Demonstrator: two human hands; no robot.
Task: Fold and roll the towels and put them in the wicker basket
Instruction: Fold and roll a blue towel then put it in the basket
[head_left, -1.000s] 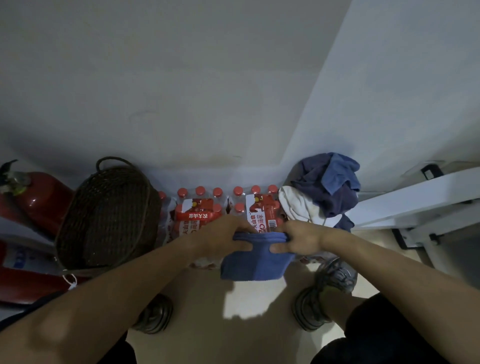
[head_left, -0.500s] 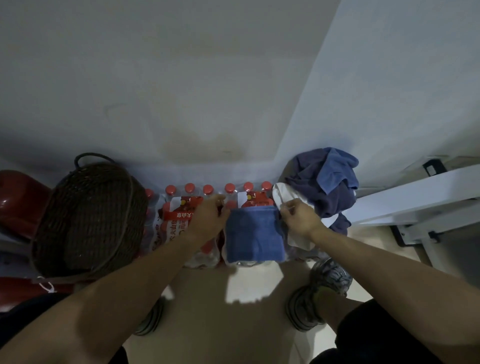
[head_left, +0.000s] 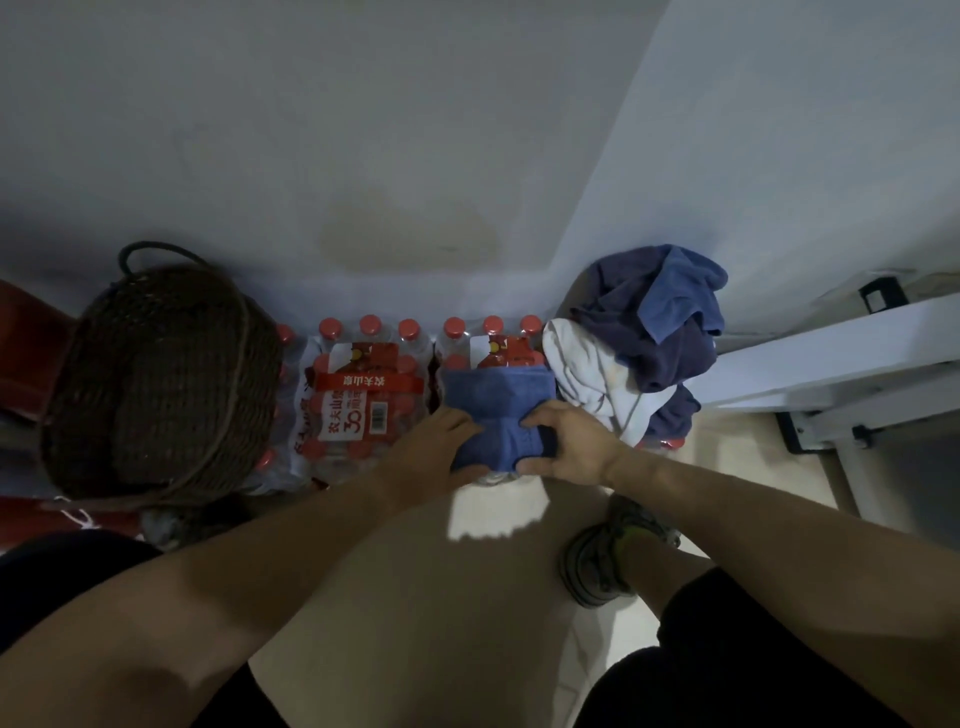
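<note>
Barely started, by the look of it. Left hand (head_left: 435, 448) and right hand (head_left: 563, 448) both had fingers curled round the near end of a blue towel (head_left: 496, 402), thumbs tucked under the bottom edge and fingers over the top. The towel was already folded into a narrow strip and lay flat on top of the right-hand shrink-wrapped water bottle pack (head_left: 496, 340), which served as the work surface. The near end looked bunched up into the first turn of a roll; the far part lay flat toward the wall. I judged this as roll just begun, most of the strip left to wind.

Wicker basket (head_left: 161, 379) stood at far left, tipped up on its side against the second bottle pack (head_left: 358, 400), well apart from the hands. From this angle I saw no towel inside it, though the interior was dark, so I couldn't be sure.

Unfolded pile at right, just beside the towel in hand: a white towel (head_left: 592, 379) draped over the edge of the pack, dark navy cloth (head_left: 670, 358) heaped above it and a lighter blue one (head_left: 680, 296) on top. None of those looked folded.

Judgement: one towel mid-roll, none confirmed in the basket, at least three left to fold, roll and place.
</note>
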